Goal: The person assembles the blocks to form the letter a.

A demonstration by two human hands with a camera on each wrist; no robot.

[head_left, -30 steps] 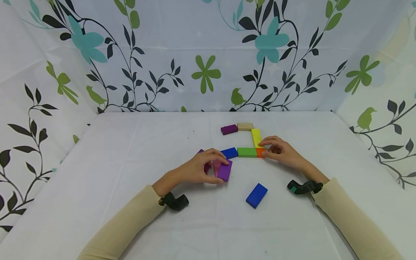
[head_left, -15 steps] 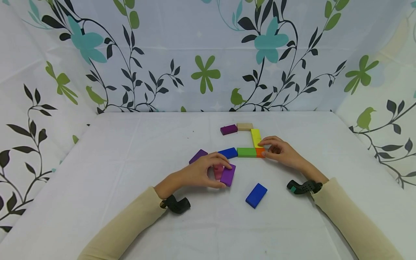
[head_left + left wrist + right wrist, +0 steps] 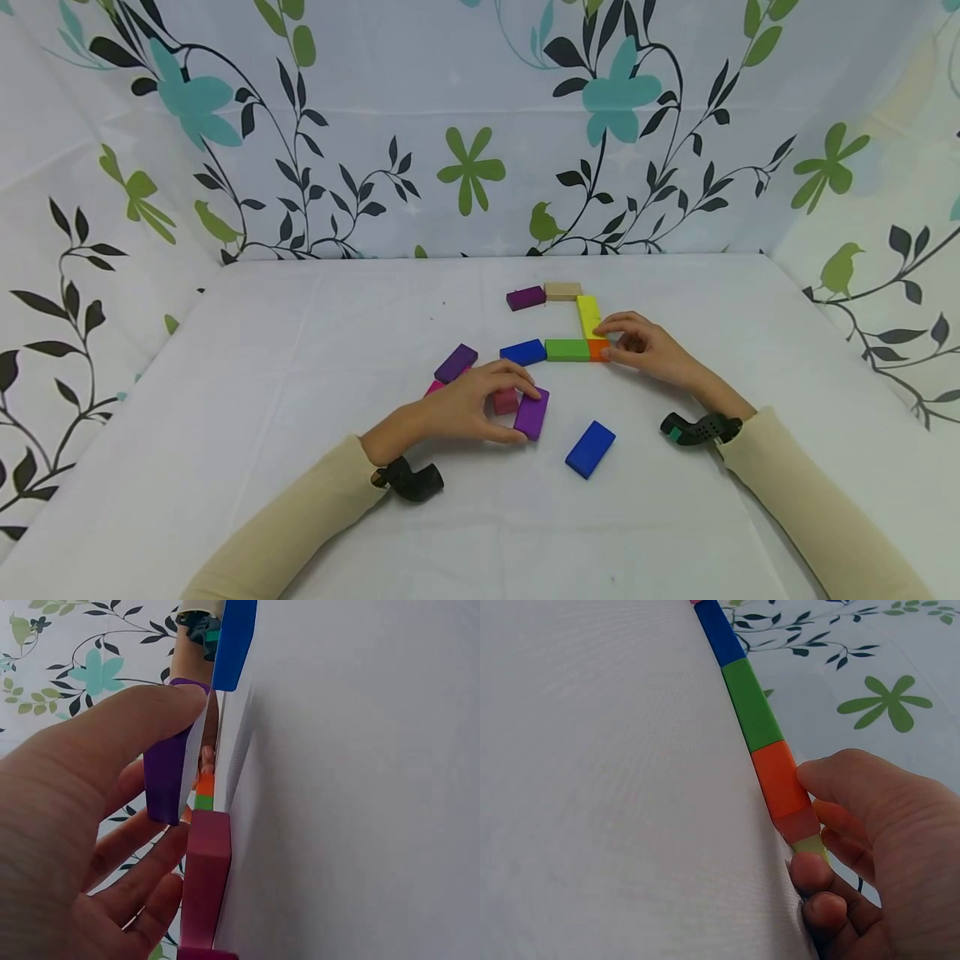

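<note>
In the head view, my left hand [image 3: 472, 404] pinches a purple block [image 3: 532, 414] between thumb and fingers. The left wrist view shows this purple block [image 3: 165, 776] lifted off the white cloth. A pink block [image 3: 506, 401] lies beside the left fingers, partly hidden by them. My right hand [image 3: 645, 346] holds an orange block [image 3: 597, 350] by its right end, thumb against it in the right wrist view. The orange block sits at the corner between a green block [image 3: 567, 351] and a yellow block [image 3: 588, 317].
A blue block [image 3: 522, 352] lies left of the green one. Farther back are a tan block [image 3: 562, 292] and a dark purple block [image 3: 526, 298]. Another violet block [image 3: 456, 363] and a magenta block [image 3: 434, 387] lie behind my left hand. A loose blue block [image 3: 590, 450] lies nearer me.
My left hand has moved a little right and toward me with the purple block, uncovering the violet block and more of the blue one. The right hand stays at the orange block.
</note>
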